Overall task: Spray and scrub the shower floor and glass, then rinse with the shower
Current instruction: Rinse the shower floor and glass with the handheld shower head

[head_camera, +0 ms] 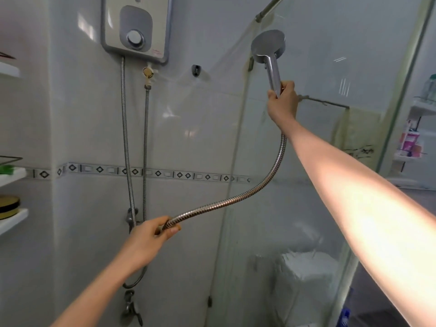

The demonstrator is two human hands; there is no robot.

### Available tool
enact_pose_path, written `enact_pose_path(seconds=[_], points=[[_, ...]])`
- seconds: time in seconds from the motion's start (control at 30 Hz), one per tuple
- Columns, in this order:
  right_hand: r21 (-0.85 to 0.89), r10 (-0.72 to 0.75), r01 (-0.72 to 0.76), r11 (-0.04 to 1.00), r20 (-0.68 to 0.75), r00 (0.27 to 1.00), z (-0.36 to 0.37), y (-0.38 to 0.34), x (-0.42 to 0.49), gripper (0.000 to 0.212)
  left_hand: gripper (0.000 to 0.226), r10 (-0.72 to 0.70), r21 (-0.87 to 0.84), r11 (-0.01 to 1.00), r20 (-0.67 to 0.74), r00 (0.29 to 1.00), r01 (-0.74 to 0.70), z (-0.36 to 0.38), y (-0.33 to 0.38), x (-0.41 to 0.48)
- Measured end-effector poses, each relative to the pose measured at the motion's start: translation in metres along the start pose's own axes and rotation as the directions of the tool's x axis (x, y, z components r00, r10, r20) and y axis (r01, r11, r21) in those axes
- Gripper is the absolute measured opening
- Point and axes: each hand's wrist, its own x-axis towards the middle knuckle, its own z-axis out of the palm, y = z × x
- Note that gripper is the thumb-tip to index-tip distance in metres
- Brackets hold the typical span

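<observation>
1. The rinse step appears to be the one in hand: the right hand [282, 102] is gripping the handle of the shower head [269, 46] with its fingers closed around it, holding it raised near the glass panel [330, 161], with the round face turned away toward the glass.
2. The left hand [151, 239] is closing around the metal hose [247, 194] lower down, pinching it between thumb and fingers, so the hose is arcing in a loose curve between the two hands.
3. No water stream is showing from the head, so I cannot tell whether the flow is on; the valve [131, 308] is sitting low on the tiled wall [188, 128], below the left hand.
4. The next move is probably calling for aiming the head at the glass and sweeping it downward, with the left hand feeding slack so the hose is not tugging or kinking.
5. The glass is looking streaky and hazy, with yellowish staining along its edge and dark marks at mid height on the right; a whitish smeared patch is showing low down, though whether it is foam or something behind the panel is unclear.
6. The shower floor is lying out of view.
7. The empty wall bracket [195, 70] is sitting beside the water heater [135, 27].
</observation>
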Motion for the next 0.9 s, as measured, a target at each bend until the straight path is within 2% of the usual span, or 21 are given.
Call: enact_pose_path(seconds=[0.2,0.4,0.63,0.8,0.9], points=[[0.044,0.078,-0.079,0.996,0.027,0.997,0.035,0.025,-0.006,0.018,0.009,-0.062,0.022,0.998,0.021,0.998,0.062,0.011,-0.031,-0.002],[0.062,0.159,-0.163,0.985,0.063,0.985,0.055,0.061,-0.034,0.020,0.019,-0.145,0.083,0.987,0.079,0.986,0.138,0.022,-0.059,-0.013],[0.070,0.251,-0.260,0.963,0.118,0.961,0.062,0.108,-0.090,0.020,0.007,-0.224,0.092,0.973,0.117,0.968,0.213,0.034,-0.089,-0.030],[0.004,0.320,-0.325,0.946,0.170,0.932,0.064,0.146,-0.140,0.032,0.018,-0.271,0.128,0.959,0.153,0.950,0.253,0.057,-0.106,-0.053],[0.009,0.373,-0.381,0.924,0.194,0.907,0.067,0.165,-0.168,0.024,0.021,-0.310,0.130,0.947,0.133,0.941,0.294,0.073,-0.121,-0.066]])
